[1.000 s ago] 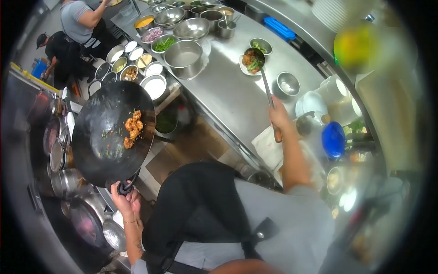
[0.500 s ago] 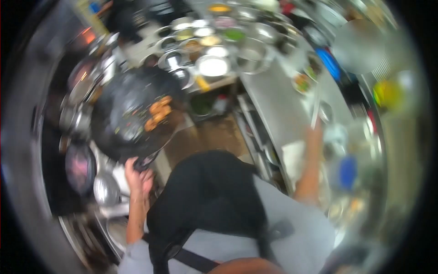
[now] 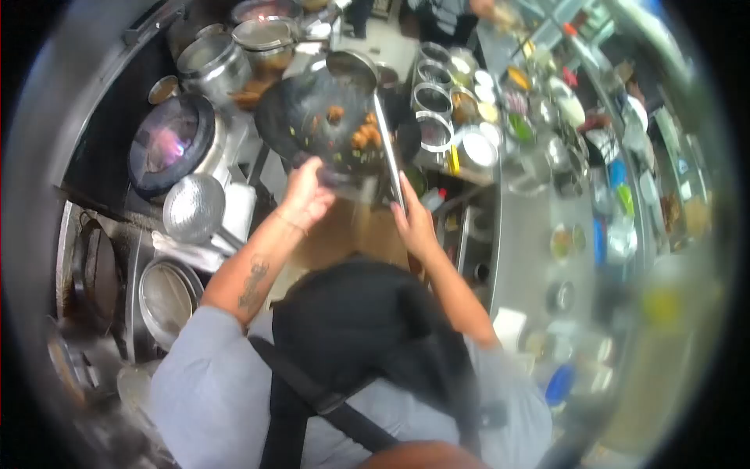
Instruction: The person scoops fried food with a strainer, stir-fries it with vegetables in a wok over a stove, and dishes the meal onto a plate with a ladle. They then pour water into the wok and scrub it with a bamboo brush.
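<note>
My left hand [image 3: 308,192] is closed at the near edge of a black wok [image 3: 285,117], gripping it by the handle. Browned food pieces [image 3: 365,137] and small green bits lie inside the wok, which is held up off the stove. The long metal handle of a ladle [image 3: 384,129] is in my right hand [image 3: 414,223], fingers wrapped around its lower end. The ladle's bowl [image 3: 352,72] hangs over the wok's far rim, its inside partly visible.
A lit burner [image 3: 168,148] glows at left, beside a perforated strainer [image 3: 194,208]. Metal pots [image 3: 211,66] stand behind it. Several ingredient containers [image 3: 433,98] sit ahead at right, next to a long steel counter [image 3: 527,258] with a small dish of food [image 3: 568,241].
My right hand has come from the right counter to the wok with the ladle. The wok has shifted away from the stove, and the view has turned.
</note>
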`<state>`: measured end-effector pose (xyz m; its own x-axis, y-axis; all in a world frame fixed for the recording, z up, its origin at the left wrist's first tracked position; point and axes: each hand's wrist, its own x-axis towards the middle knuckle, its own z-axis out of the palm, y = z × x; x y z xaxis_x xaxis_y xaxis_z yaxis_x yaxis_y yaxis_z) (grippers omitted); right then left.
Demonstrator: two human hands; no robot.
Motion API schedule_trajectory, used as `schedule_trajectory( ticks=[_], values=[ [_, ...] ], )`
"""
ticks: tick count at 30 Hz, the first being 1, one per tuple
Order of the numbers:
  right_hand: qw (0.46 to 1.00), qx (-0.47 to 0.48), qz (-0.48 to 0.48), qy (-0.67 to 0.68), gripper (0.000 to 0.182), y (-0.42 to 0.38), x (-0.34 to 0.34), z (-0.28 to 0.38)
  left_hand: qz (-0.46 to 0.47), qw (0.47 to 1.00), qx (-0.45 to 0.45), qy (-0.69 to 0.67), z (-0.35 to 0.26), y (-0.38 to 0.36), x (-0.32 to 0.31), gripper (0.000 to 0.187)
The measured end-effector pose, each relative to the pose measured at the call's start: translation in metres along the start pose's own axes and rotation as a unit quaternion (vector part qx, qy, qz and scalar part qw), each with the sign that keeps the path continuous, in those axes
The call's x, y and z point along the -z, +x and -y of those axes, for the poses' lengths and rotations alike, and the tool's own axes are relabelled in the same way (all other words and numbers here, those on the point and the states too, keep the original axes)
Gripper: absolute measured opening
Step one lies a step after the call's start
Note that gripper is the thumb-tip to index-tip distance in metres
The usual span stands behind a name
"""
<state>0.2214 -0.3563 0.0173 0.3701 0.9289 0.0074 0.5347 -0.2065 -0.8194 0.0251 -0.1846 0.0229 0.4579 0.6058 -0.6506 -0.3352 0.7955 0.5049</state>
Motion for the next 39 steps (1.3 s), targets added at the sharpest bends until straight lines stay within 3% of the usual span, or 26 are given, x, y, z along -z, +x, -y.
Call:
schedule_trajectory(
  ticks=[1, 2, 4, 5, 7, 9, 10, 11, 15, 17, 19, 21, 24, 26, 27, 28, 29, 31, 33, 35, 36, 37, 39],
  values=[
    [0.999, -0.034, 0.022, -0.024, 0.068, 0.004, 0.006, 0.018, -0.011, 0.999, -0.039, 0.024, -0.018, 0.004, -0.001, 0.027],
    [0.999, -0.031, 0.024, -0.026, 0.068, 0.009, -0.002, 0.015, 0.057, 0.998, -0.028, -0.028, -0.026, 0.006, 0.009, 0.027],
    [0.984, 0.153, -0.083, -0.025, 0.069, 0.013, -0.025, 0.002, 0.037, 0.999, -0.033, -0.018, -0.031, 0.016, 0.010, 0.021],
    [0.986, 0.143, -0.078, -0.029, 0.069, 0.013, -0.027, -0.001, 0.013, 1.000, -0.027, -0.010, -0.025, 0.024, 0.012, 0.018],
    [0.997, -0.035, 0.004, 0.076, 0.067, 0.029, -0.030, 0.012, 0.021, 0.999, -0.015, -0.037, -0.035, 0.103, 0.032, 0.022],
    [1.000, 0.011, -0.019, 0.020, 0.066, 0.014, 0.009, 0.031, -0.048, 0.996, -0.044, 0.054, -0.042, 0.041, 0.010, 0.023],
    [0.999, 0.033, -0.032, -0.008, 0.066, 0.006, 0.029, 0.041, -0.009, 0.997, -0.058, 0.048, -0.034, 0.023, 0.018, 0.017],
    [0.992, -0.117, 0.036, 0.044, 0.066, -0.008, 0.060, 0.068, 0.017, 0.999, -0.045, 0.015, -0.031, 0.017, 0.028, 0.017],
    [0.975, -0.198, 0.087, 0.056, 0.064, -0.018, 0.100, 0.094, -0.025, 0.996, -0.061, 0.064, -0.025, 0.035, 0.045, 0.016],
    [0.967, -0.227, 0.098, 0.062, 0.063, -0.012, 0.107, 0.088, -0.024, 0.987, -0.119, 0.104, -0.008, 0.010, 0.042, 0.013],
    [0.961, -0.248, 0.102, 0.071, 0.061, 0.004, 0.099, 0.079, -0.042, 0.974, -0.217, 0.041, 0.040, 0.018, 0.055, 0.013],
    [0.935, -0.300, 0.092, 0.168, 0.058, 0.019, 0.068, 0.060, -0.039, 0.932, -0.340, 0.120, 0.095, 0.073, 0.094, 0.020],
    [0.904, -0.266, 0.140, 0.305, 0.055, 0.071, -0.018, -0.011, -0.072, 0.874, -0.440, 0.194, 0.125, 0.112, 0.115, 0.023],
    [0.878, -0.255, 0.177, 0.364, 0.053, 0.080, -0.062, -0.028, -0.105, 0.939, -0.276, 0.174, 0.107, 0.098, 0.110, 0.012],
    [0.826, -0.317, 0.145, 0.444, 0.046, 0.083, -0.075, -0.014, -0.073, 0.968, -0.173, 0.165, 0.069, 0.052, 0.088, 0.012],
    [0.758, -0.377, 0.111, 0.520, 0.039, 0.079, -0.085, -0.007, -0.068, 0.980, -0.125, 0.141, 0.066, 0.057, 0.096, 0.013],
    [0.752, -0.380, 0.111, 0.528, 0.039, 0.071, -0.085, -0.008, -0.063, 0.988, -0.078, 0.117, 0.064, 0.062, 0.105, 0.015],
    [0.652, -0.388, 0.166, 0.630, 0.043, 0.044, -0.073, -0.023, -0.059, 0.992, -0.048, 0.097, 0.062, 0.039, 0.108, 0.016],
    [0.639, -0.388, 0.147, 0.647, 0.046, 0.021, -0.066, -0.034, -0.035, 0.998, -0.008, 0.056, 0.070, 0.029, 0.116, 0.016],
    [0.668, -0.386, 0.122, 0.625, 0.048, -0.016, -0.029, -0.023, 0.015, 0.999, 0.002, 0.033, 0.072, 0.020, 0.118, 0.014],
    [0.678, -0.393, 0.090, 0.615, 0.048, -0.035, -0.010, -0.011, -0.020, 0.999, 0.029, 0.033, 0.065, 0.013, 0.106, 0.012],
    [0.642, -0.370, 0.088, 0.665, 0.047, -0.057, 0.008, -0.017, -0.004, 0.999, 0.018, 0.046, 0.062, 0.011, 0.109, 0.013],
    [0.646, -0.315, 0.045, 0.694, 0.051, -0.099, 0.036, -0.009, 0.039, 0.995, -0.011, 0.096, 0.055, 0.017, 0.126, 0.016]
  ],
)
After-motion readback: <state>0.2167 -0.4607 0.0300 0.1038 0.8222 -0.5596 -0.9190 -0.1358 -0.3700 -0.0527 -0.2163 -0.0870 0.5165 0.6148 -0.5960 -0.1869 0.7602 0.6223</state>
